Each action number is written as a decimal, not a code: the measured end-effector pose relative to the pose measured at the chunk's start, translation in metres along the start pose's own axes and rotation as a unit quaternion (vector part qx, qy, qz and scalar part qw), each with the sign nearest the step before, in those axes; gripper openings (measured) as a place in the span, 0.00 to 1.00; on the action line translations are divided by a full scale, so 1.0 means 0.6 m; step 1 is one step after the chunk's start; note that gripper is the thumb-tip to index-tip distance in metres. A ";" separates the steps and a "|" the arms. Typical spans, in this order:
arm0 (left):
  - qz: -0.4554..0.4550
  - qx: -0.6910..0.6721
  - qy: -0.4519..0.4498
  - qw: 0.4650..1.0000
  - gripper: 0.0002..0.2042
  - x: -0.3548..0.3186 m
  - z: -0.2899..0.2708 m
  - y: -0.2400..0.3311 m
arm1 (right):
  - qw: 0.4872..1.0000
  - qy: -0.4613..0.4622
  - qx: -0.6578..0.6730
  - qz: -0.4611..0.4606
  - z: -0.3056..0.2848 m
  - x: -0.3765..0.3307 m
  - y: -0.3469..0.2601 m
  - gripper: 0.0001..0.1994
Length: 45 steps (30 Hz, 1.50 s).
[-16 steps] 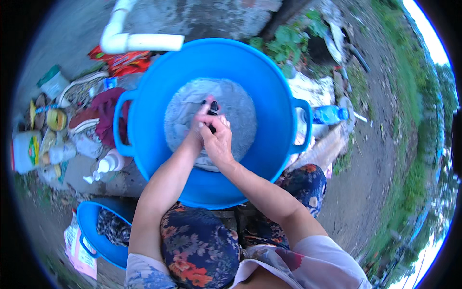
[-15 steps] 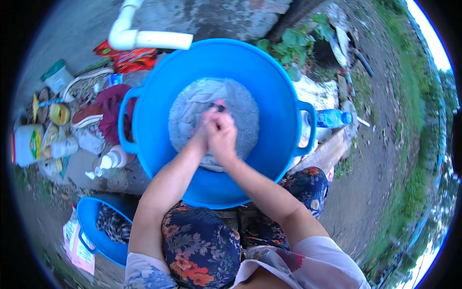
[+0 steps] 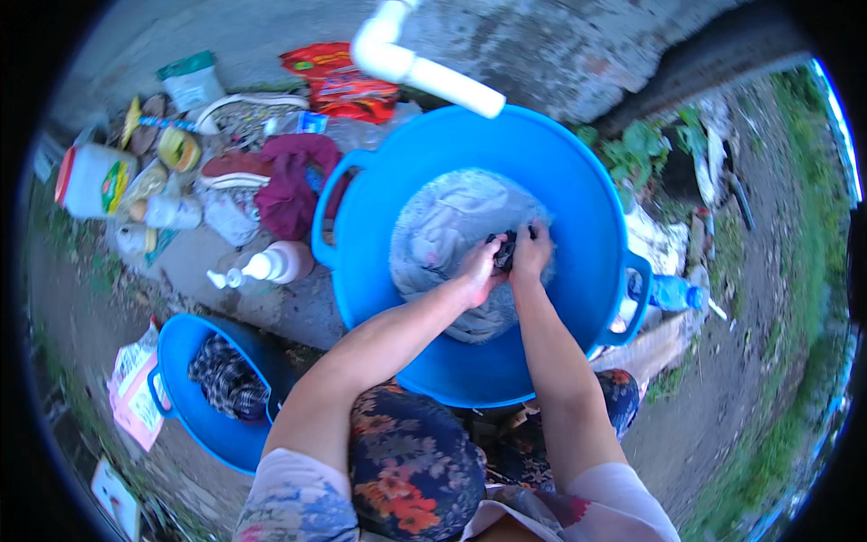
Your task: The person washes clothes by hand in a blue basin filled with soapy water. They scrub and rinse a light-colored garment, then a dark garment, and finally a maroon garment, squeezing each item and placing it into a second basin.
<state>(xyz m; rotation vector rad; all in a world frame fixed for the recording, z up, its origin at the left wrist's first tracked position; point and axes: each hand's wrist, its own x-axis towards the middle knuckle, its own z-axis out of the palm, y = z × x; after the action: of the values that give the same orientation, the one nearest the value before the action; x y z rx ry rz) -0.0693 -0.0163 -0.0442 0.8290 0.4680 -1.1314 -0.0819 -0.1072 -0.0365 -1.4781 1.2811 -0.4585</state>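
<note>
At the far left, a pink packet (image 3: pixel 135 404) lies just outside the rim of a small blue tub (image 3: pixel 217 435). A dark checked cloth (image 3: pixel 228 378) sits inside that tub, whose right side is partly hidden in shadow. Near the left rim of the large blue tub (image 3: pixel 587 221), but apart from it, stands a pump bottle (image 3: pixel 282 262); a maroon cloth (image 3: pixel 284 185) runs in behind the handle. In the large tub, a pale cloth (image 3: pixel 441 226) lies in cloudy water, its edges hard to make out. The left hand (image 3: pixel 483 273), half curled, grips a small black cloth (image 3: pixel 506 255) right of the middle of the tub floor. The right hand (image 3: pixel 533 251) has its fingers bent onto the same cloth, mostly covering it. Open room remains from there to the right wall. Beyond the right handle, a blue bottle (image 3: pixel 675 294) is partly covered.
</note>
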 end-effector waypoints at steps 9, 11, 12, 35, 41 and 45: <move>-0.012 -0.041 -0.026 0.999 0.12 -0.022 0.014 0.016 | 0.990 -0.002 -0.006 -0.142 0.014 -0.027 -0.041 0.09; -0.004 -0.081 -0.056 0.995 0.14 -0.031 0.033 0.029 | 0.996 -0.023 0.059 -0.058 -0.011 -0.020 -0.049 0.09; -0.002 -0.082 -0.045 0.996 0.16 -0.028 0.036 0.045 | 0.991 -0.082 0.067 -0.082 -0.003 -0.034 -0.049 0.09; -0.085 -0.014 0.056 0.995 0.33 0.012 -0.012 0.049 | 0.983 -0.102 0.118 0.094 0.028 -0.077 0.048 0.10; -0.039 -0.156 -0.211 0.964 0.14 -0.001 -0.007 0.023 | 0.986 -0.017 -0.001 -0.166 0.029 -0.063 -0.034 0.10; 0.003 -0.073 -0.103 0.992 0.22 -0.053 0.043 0.082 | 0.988 -0.081 0.061 -0.112 0.003 -0.035 -0.036 0.11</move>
<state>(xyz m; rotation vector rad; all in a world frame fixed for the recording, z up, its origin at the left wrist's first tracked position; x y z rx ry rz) -0.0380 -0.0083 0.0112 0.5795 0.3705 -1.1494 -0.0778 -0.0912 -0.0111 -1.5297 0.9473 -0.5426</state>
